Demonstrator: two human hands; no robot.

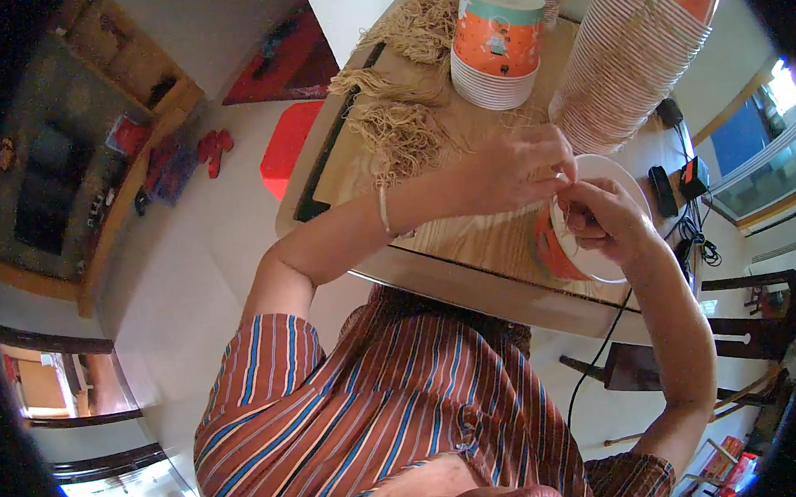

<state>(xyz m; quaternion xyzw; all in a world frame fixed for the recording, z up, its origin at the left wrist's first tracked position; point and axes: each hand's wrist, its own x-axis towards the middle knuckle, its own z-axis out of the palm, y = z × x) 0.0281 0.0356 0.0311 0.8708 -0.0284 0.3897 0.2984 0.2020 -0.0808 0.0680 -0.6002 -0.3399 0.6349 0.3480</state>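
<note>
An orange paper bowl with a white rim and inside stands by the table's front edge, tilted, its mouth facing right. Across the bowl's mouth, my right hand has its fingers curled in a pinch. My left hand reaches over from the left, fingertips pinched together close to the right hand's. Whatever is between the fingertips is too small to make out. Tan strings lie in loose bundles left of my left hand. Beyond it, a stack of upside-down orange and green paper bowls rises.
A tall leaning stack of paper bowls stands at the far right of the wooden table. Black devices and cables lie along its right side. A red stool is at the left, a dark wooden chair at the right.
</note>
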